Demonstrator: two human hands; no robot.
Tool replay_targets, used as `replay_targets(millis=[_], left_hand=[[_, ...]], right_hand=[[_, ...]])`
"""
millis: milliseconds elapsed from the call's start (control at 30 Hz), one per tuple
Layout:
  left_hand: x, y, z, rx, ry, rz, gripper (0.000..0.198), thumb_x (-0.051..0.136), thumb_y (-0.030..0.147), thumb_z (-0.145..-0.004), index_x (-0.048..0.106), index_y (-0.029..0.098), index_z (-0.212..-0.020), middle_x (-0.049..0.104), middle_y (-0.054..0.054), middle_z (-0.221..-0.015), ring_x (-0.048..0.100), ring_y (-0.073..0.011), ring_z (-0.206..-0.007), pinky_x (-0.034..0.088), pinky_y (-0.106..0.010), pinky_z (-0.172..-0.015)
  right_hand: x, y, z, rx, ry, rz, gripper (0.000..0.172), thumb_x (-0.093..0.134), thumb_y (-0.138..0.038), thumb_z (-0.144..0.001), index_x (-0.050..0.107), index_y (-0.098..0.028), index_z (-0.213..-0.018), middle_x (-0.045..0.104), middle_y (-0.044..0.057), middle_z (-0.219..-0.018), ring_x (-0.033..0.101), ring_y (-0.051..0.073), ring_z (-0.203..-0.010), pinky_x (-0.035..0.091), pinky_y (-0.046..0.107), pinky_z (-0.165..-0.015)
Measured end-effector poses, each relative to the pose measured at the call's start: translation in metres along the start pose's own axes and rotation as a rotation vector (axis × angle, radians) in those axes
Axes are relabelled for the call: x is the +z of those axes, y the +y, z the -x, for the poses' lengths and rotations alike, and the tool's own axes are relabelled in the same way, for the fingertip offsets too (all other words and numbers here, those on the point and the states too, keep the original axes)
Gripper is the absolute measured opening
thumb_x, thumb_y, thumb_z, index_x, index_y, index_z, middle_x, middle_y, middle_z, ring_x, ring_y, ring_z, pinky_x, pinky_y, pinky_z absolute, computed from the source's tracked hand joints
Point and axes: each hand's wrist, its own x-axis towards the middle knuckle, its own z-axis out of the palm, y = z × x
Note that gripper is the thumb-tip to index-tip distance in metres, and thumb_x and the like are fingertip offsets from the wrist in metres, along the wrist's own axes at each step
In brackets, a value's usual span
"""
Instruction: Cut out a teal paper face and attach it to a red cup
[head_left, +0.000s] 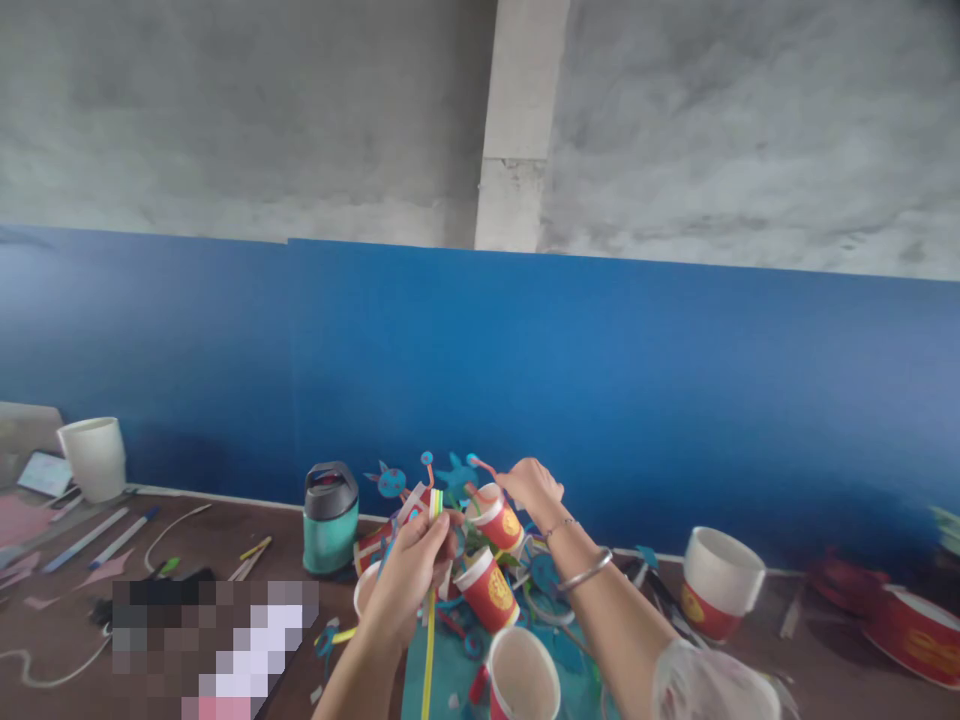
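My left hand (424, 555) is closed around a thin bundle of yellow, green and white strips (436, 502) that look like straws; a long yellow length runs down below it. My right hand (532, 485) is closed, fingers mostly hidden, at the end of a bent red straw (486, 466) with a blue disc on its tip. Beneath that hand a red and white paper cup (499, 520) lies tilted. A second paper cup (489, 592) leans below it, and a third paper cup (525, 675) shows its open mouth. Blue cut-out shapes (391, 482) cluster behind my left hand.
A teal flask (331, 520) stands left of the pile. A large paper cup (720, 585) and a red container (915, 635) are at the right. Pens (124, 540), a white cup (96, 460) and a phone (46, 474) lie leftward. A blue panel (480, 380) backs the table.
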Motion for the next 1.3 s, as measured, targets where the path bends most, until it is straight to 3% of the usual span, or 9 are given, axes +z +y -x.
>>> replay_targets(millis=[133, 267, 367, 533, 633, 767, 933, 1100, 1300], left_hand=[[0.001, -0.004, -0.002, -0.013, 0.004, -0.059, 0.038, 0.067, 0.051, -0.065, 0.052, 0.017, -0.062, 0.043, 0.006, -0.052, 0.026, -0.0028, -0.039, 0.013, -0.02, -0.041], [0.004, -0.009, -0.004, -0.071, -0.052, -0.085, 0.04, 0.068, 0.054, -0.061, 0.054, 0.018, -0.069, 0.041, 0.008, -0.048, 0.024, -0.0035, -0.036, 0.012, -0.021, -0.04], [0.01, -0.012, -0.001, -0.132, -0.117, -0.049, 0.034, 0.068, 0.049, -0.064, 0.053, 0.019, -0.072, 0.042, 0.008, -0.05, 0.026, -0.0036, -0.038, 0.014, -0.021, -0.042], [0.022, -0.021, 0.005, -0.213, -0.175, -0.077, 0.035, 0.066, 0.048, -0.064, 0.057, 0.016, -0.077, 0.047, 0.006, -0.055, 0.031, -0.0047, -0.042, 0.016, -0.02, -0.043], [0.029, -0.026, 0.007, -0.145, -0.182, -0.124, 0.04, 0.067, 0.053, -0.064, 0.061, 0.016, -0.078, 0.04, 0.008, -0.05, 0.027, -0.0057, -0.041, 0.014, -0.022, -0.041], [0.04, -0.024, 0.014, 0.034, -0.171, -0.19, 0.035, 0.072, 0.048, -0.063, 0.063, 0.018, -0.08, 0.044, 0.005, -0.05, 0.039, -0.0108, -0.046, 0.025, -0.024, -0.045], [0.047, -0.019, 0.022, 0.139, -0.161, -0.362, 0.021, 0.068, 0.037, -0.07, 0.062, 0.017, -0.07, 0.045, 0.005, -0.051, 0.039, -0.0106, -0.048, 0.03, -0.023, -0.05], [0.043, -0.012, 0.022, 0.246, -0.15, -0.414, 0.024, 0.06, 0.035, -0.077, 0.054, 0.018, -0.061, 0.043, 0.004, -0.054, 0.036, -0.011, -0.052, 0.031, -0.023, -0.051], [0.036, -0.004, 0.02, 0.2, -0.145, -0.489, 0.022, 0.061, 0.039, -0.078, 0.057, 0.018, -0.071, 0.036, 0.007, -0.053, 0.031, -0.0098, -0.05, 0.026, -0.021, -0.048]], right_hand=[[-0.001, 0.003, 0.009, -0.037, 0.001, -0.076, 0.018, 0.055, -0.024, -0.07, 0.067, -0.019, -0.058, 0.072, 0.008, -0.069, 0.066, 0.029, -0.081, 0.04, 0.044, -0.08], [-0.008, 0.013, 0.028, -0.142, 0.022, -0.237, 0.028, 0.046, -0.031, -0.08, 0.071, -0.021, -0.086, 0.072, 0.004, -0.071, 0.066, 0.023, -0.077, 0.045, 0.036, -0.074], [-0.014, 0.028, 0.054, -0.252, 0.02, -0.381, 0.04, 0.039, -0.036, -0.086, 0.064, -0.017, -0.11, 0.071, 0.004, -0.077, 0.065, 0.018, -0.071, 0.048, 0.027, -0.068], [-0.018, 0.063, 0.108, -0.494, -0.002, -0.775, 0.042, 0.045, -0.044, -0.087, 0.065, -0.016, -0.111, 0.068, 0.005, -0.077, 0.062, 0.018, -0.074, 0.05, 0.03, -0.073], [-0.014, 0.077, 0.131, -0.505, -0.027, -0.785, 0.045, 0.046, -0.041, -0.089, 0.051, -0.023, -0.129, 0.069, 0.005, -0.087, 0.063, 0.019, -0.081, 0.052, 0.033, -0.079], [-0.01, 0.081, 0.14, -0.525, -0.008, -0.684, 0.051, 0.048, -0.04, -0.088, 0.039, -0.027, -0.137, 0.065, 0.008, -0.112, 0.061, 0.022, -0.099, 0.049, 0.037, -0.088], [-0.014, 0.075, 0.145, -0.596, 0.043, -0.434, 0.042, 0.047, -0.036, -0.089, 0.046, -0.031, -0.131, 0.067, 0.006, -0.103, 0.06, 0.024, -0.1, 0.042, 0.044, -0.095], [-0.018, 0.071, 0.15, -0.622, 0.093, -0.279, 0.035, 0.045, -0.031, -0.09, 0.052, -0.031, -0.124, 0.066, 0.005, -0.091, 0.061, 0.023, -0.091, 0.043, 0.045, -0.089], [-0.018, 0.075, 0.148, -0.605, 0.137, -0.307, 0.036, 0.048, -0.035, -0.089, 0.049, -0.031, -0.125, 0.067, 0.004, -0.099, 0.063, 0.021, -0.088, 0.044, 0.039, -0.09]])
